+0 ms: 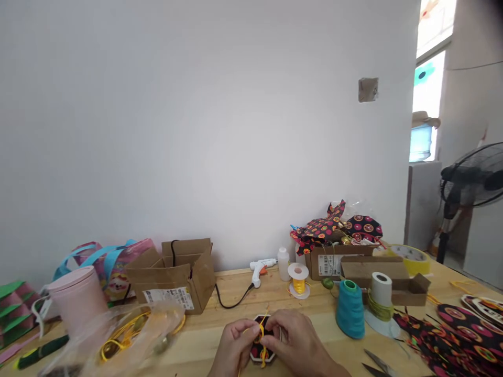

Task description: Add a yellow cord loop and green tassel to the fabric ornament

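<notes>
A small octagonal patterned piece [258, 355] with a pale rim and dark floral cloth lies on the wooden table between my hands. Yellow cord [264, 358] runs across it. My left hand [234, 345] pinches the yellow cord at the piece's left side, thumb and forefinger together. From the right, my right hand [293, 335] has its fingers curled over the piece, with thumb and forefinger at the cord. The fingertips partly cover the piece and the cord between them.
Scissors [379, 362] lie at front right, near a teal thread cone [350, 310] and a green cord spool [381, 298]. A white glue gun [259, 271] and a yellow cord spool [298, 283] stand behind. Cardboard box [202, 283], pink bin [80, 301] and plastic bag [133, 340] occupy the left.
</notes>
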### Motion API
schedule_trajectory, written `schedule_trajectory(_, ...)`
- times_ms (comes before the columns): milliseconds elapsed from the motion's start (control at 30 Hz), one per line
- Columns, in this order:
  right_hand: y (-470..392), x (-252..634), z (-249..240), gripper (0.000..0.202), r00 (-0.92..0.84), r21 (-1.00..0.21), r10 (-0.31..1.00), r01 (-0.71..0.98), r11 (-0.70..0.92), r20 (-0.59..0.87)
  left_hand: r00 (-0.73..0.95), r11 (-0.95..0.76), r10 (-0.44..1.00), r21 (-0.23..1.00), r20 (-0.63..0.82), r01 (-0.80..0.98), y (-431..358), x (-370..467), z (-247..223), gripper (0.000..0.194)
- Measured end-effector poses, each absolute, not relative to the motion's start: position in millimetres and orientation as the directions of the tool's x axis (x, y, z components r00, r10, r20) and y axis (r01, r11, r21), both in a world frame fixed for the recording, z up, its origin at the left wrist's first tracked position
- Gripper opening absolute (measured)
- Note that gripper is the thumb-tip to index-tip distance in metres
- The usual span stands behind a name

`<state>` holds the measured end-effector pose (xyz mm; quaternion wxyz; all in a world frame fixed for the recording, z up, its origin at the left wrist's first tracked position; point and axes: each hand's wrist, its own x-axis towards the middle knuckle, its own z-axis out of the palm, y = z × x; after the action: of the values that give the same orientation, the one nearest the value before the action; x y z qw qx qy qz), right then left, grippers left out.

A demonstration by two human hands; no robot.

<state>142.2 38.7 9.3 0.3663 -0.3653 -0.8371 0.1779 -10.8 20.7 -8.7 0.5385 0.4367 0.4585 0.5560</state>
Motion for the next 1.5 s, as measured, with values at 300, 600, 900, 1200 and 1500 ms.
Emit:
schedule_trajectory(300, 36.8, 127.4, -6.8, 0.011, -0.389, -0.578, 0.764, 0.501, 0.645, 0.515, -0.090, -0.011, 0.996, 0.986, -0.005, -0.169, 18.3, -11.1, -11.2, 0.027)
schedule_trajectory(600, 41.6, 125.0, -14.7, 0.009, -0.384, -0.599, 0.775, 0.491, 0.632, 0.502, -0.141, -0.005, 0.990, 0.979, -0.024, -0.203, 20.1, -11.1, -15.9, 0.030)
schedule_trajectory(900, 44.8, 122.0, -16.5, 0.024, -0.420, -0.773, 0.798, 0.282, 0.568, 0.433, -0.108, -0.015, 0.994, 0.968, -0.013, -0.251, 22.7, -12.4, -19.3, 0.032)
schedule_trajectory(1200, 45.1, 118.6, -14.8, 0.037, -0.267, -0.866, 0.893, 0.259, 0.428, 0.362, -0.029, -0.035, 0.999, 0.978, 0.030, -0.204, 27.1, -8.5, -23.4, 0.035)
schedule_trajectory(1500, 54.2, 118.3, -18.6, 0.037, -0.268, -0.952, 0.924, 0.063, 0.300, 0.273, 0.013, -0.018, 1.000, 0.996, 0.020, -0.091, 30.2, -8.9, -24.0, 0.019)
